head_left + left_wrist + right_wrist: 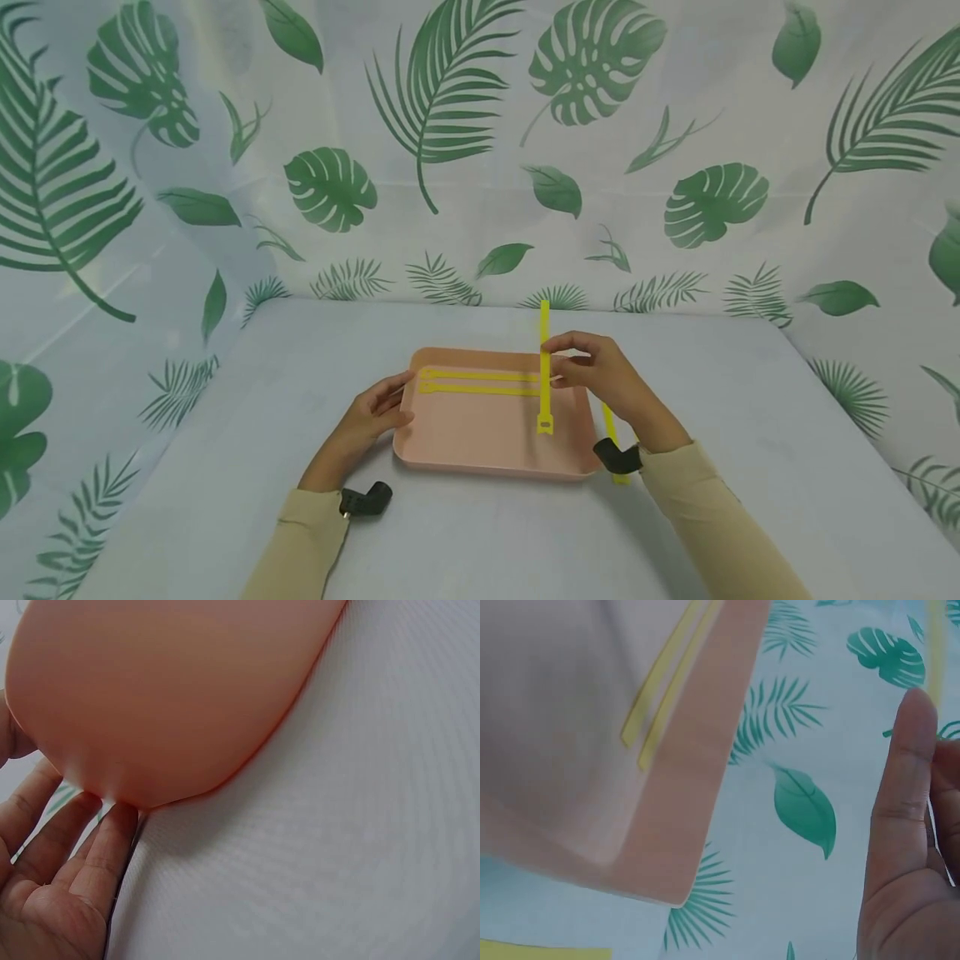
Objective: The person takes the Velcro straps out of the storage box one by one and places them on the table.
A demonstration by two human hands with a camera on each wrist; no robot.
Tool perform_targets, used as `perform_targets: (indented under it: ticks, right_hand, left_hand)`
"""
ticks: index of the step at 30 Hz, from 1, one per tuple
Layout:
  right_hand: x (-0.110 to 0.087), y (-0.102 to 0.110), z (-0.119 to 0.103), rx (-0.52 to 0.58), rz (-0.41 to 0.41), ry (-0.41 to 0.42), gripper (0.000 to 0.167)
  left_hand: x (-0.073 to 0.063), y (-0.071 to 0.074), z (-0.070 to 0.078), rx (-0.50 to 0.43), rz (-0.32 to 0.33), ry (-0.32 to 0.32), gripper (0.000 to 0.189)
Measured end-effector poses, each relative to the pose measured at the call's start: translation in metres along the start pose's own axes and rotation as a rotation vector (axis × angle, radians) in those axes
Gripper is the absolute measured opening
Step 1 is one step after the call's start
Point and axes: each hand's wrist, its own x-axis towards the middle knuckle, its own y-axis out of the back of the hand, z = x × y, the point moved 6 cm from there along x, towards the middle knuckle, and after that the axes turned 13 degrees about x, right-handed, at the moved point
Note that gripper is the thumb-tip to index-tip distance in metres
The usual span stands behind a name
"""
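A pink tray [472, 433] lies on the table, with two yellow cable ties [480, 389] side by side along its far wall. My left hand [371, 417] holds the tray's left end, its fingertips against the wall [112, 776] in the left wrist view. Over the tray's right part, my right hand [600, 371] pinches another yellow cable tie [545, 367] between thumb and fingers. That tie hangs upright, slotted head down. In the right wrist view it is a blurred strip beside the fingertips.
More yellow cable tie [611, 425] shows on the table right of the tray, partly hidden by the right wrist. A white cloth covers the table [480, 533]. Behind stands a leaf-print curtain [465, 208]. Each wrist wears a black camera mount [367, 500].
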Motion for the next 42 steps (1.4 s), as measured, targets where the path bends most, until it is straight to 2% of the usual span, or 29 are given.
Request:
perform_targets:
  ticks: [6, 16, 28, 42]
  right_hand:
    - [-0.005, 0.006, -0.001, 0.052, 0.01, -0.014, 0.034]
    - [-0.016, 0.029, -0.002, 0.05, 0.111, -0.012, 0.036]
    - [-0.028, 0.052, 0.0, 0.061, 0.136, -0.012, 0.036]
    - [-0.042, 0.084, 0.009, -0.02, 0.161, -0.146, 0.044]
  left_hand:
    - [-0.001, -0.001, 0.0, -0.001, -0.005, 0.01, 0.076]
    - [-0.003, -0.002, 0.0, 0.015, 0.002, 0.028, 0.076]
    - [-0.001, -0.001, 0.0, 0.024, 0.01, 0.026, 0.075]
    - [-0.001, -0.001, 0.0, 0.028, 0.01, 0.031, 0.076]
